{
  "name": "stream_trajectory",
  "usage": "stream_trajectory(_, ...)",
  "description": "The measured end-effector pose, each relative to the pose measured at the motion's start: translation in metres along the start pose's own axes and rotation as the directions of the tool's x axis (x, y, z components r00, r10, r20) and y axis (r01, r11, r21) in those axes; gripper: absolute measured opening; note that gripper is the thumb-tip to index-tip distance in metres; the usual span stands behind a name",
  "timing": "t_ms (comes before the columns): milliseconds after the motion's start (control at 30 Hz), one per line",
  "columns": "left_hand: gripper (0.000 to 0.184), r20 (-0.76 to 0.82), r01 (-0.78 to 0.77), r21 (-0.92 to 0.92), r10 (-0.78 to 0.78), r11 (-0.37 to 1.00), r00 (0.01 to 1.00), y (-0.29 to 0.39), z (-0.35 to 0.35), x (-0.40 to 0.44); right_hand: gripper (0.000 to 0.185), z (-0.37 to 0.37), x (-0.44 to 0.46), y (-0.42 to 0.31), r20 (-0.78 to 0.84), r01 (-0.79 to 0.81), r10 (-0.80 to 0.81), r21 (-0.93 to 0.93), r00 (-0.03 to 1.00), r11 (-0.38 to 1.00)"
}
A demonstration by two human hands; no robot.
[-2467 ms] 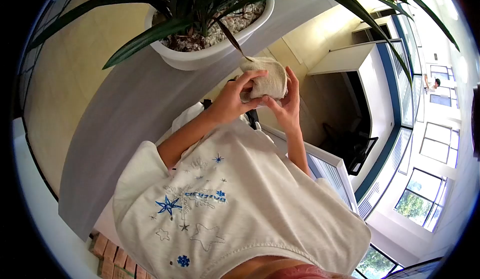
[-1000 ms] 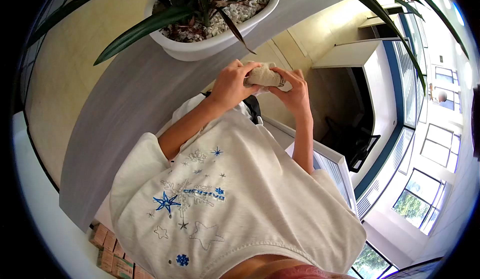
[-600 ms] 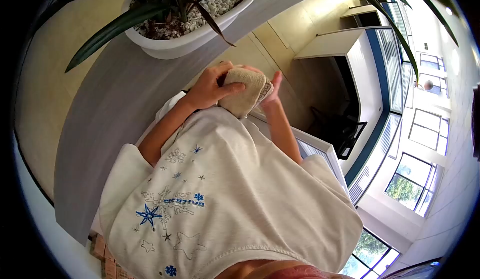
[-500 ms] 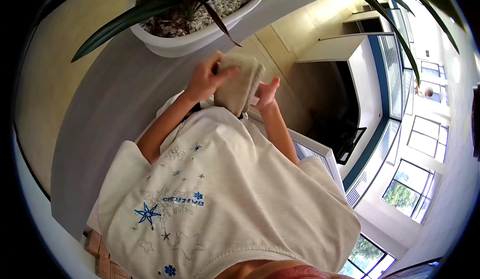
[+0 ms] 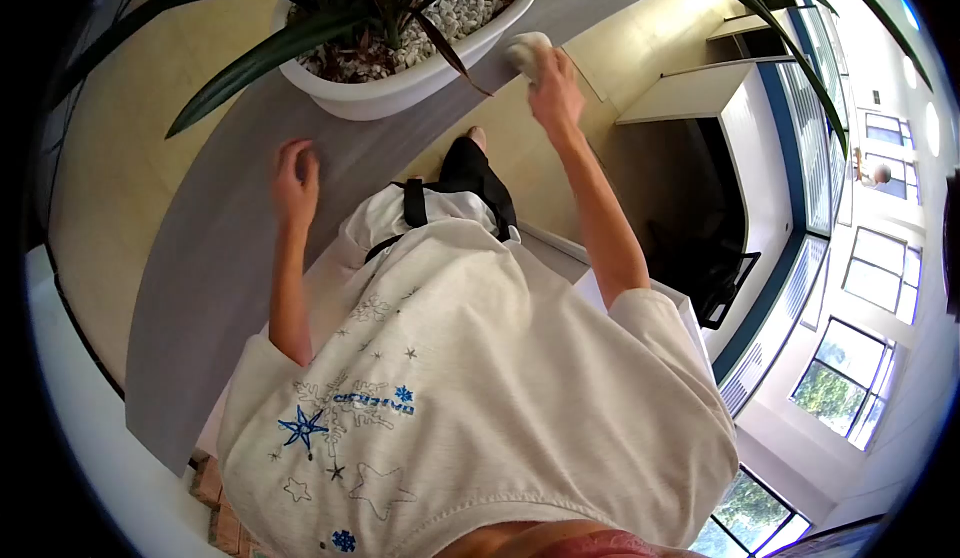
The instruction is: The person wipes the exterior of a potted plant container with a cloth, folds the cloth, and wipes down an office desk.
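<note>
My right hand (image 5: 557,93) is closed around a folded beige cloth (image 5: 524,52), mostly covered by the fingers. It reaches out to the far edge of the grey curved counter (image 5: 215,218), just right of the white planter (image 5: 365,103). My left hand (image 5: 296,186) is over the counter, left of my waist and nearer to me than the planter. Its fingers are loosely curled with a gap to the thumb, and nothing shows in them.
A plant (image 5: 270,68) with long leaves grows from white pebbles (image 5: 455,13) in the planter, its leaves overhanging the counter. Right of my arm stands a white desk (image 5: 690,93) with a dark recess and a black chair (image 5: 725,288). Cardboard-brown boxes (image 5: 225,518) lie at lower left.
Both hands were together at the folded cloth before my waist. The right hand has carried it away, up beside the planter. My left hand has let go and moved left.
</note>
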State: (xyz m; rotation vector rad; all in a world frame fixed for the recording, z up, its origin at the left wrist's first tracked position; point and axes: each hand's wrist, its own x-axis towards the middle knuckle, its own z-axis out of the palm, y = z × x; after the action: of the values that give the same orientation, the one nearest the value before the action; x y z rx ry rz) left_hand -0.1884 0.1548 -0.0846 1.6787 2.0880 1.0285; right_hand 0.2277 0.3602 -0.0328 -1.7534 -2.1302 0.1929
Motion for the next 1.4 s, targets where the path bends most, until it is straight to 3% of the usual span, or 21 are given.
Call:
stream_trajectory(67,0.035,-0.061,-0.027,0.376,0.054,0.926,0.997,-0.019,-0.020,-0.007,0.069,0.008,-0.006,-0.026,0.007,0.107,-0.107,-0.113,0.994,0.988)
stream_trajectory(133,0.044,-0.023,-0.046,0.488,0.066,0.871,0.998,-0.020,-0.024,-0.008,0.070,0.018,-0.015,-0.050,0.025,0.221,-0.221,-0.207,0.975,0.953)
stream_trajectory(167,0.049,-0.002,-0.058,0.539,0.070,0.840,0.998,-0.020,-0.023,-0.007,0.071,0.020,-0.025,-0.058,0.129,0.269,-0.249,-0.182,0.960,0.946)
stream_trajectory(233,0.052,-0.009,-0.017,0.551,0.027,0.835,1.000,-0.016,-0.016,-0.004,0.071,0.005,-0.045,-0.084,0.169,0.217,-0.213,-0.007,0.962,0.976)
stream_trajectory(433,0.054,-0.013,0.009,0.511,-0.003,0.860,1.000,-0.023,-0.014,0.007,0.070,0.031,-0.044,-0.051,-0.019,0.225,-0.224,0.028,0.974,0.974)
stream_trajectory(467,0.054,-0.002,0.017,0.507,-0.018,0.862,1.000,-0.025,-0.018,0.004,0.068,0.039,-0.037,-0.042,-0.008,0.232,-0.234,0.149,0.972,0.961)
stream_trajectory(667,0.057,0.062,-0.064,0.552,0.035,0.832,0.997,-0.037,-0.022,0.015,0.063,0.021,0.032,0.009,0.073,0.021,-0.023,0.024,0.997,0.999)
stream_trajectory(767,0.058,0.061,-0.071,0.593,0.042,0.802,0.997,-0.044,-0.018,0.021,0.064,0.029,0.030,0.005,0.040,0.098,-0.096,-0.062,0.995,0.993)
stream_trajectory(867,0.058,0.064,-0.041,0.599,0.004,0.800,0.998,-0.048,-0.015,0.023,0.070,0.043,-0.016,-0.033,0.110,0.215,-0.206,-0.081,0.972,0.973)
stream_trajectory(900,0.058,0.052,-0.047,0.594,0.020,0.803,0.998,-0.050,-0.013,0.025,0.072,0.044,-0.037,-0.056,0.069,0.182,-0.179,-0.028,0.981,0.983)
stream_trajectory(933,0.057,0.041,-0.049,0.591,0.031,0.805,0.999,-0.053,-0.012,0.024,0.072,0.039,-0.052,-0.078,0.140,0.141,-0.139,0.001,0.980,0.990)
stream_trajectory(1033,0.056,0.045,-0.030,0.599,0.004,0.800,0.999,-0.047,-0.015,0.020,0.070,0.033,-0.090,-0.115,0.145,0.296,-0.312,0.120,0.939,0.948)
stream_trajectory(1100,0.055,0.053,-0.028,0.609,-0.006,0.793,0.999,-0.043,-0.017,0.021,0.068,0.035,-0.101,-0.124,0.153,0.378,-0.391,0.104,0.908,0.920)
stream_trajectory(1200,0.056,0.056,-0.023,0.631,-0.016,0.776,0.998,-0.043,-0.016,0.023,0.070,0.030,-0.073,-0.093,0.205,0.457,-0.472,0.119,0.857,0.881)
stream_trajectory(1400,0.056,0.046,-0.008,0.608,-0.025,0.794,0.999,-0.040,-0.018,0.020,0.066,0.013,0.014,-0.016,0.172,0.125,-0.109,-0.089,0.979,0.988)
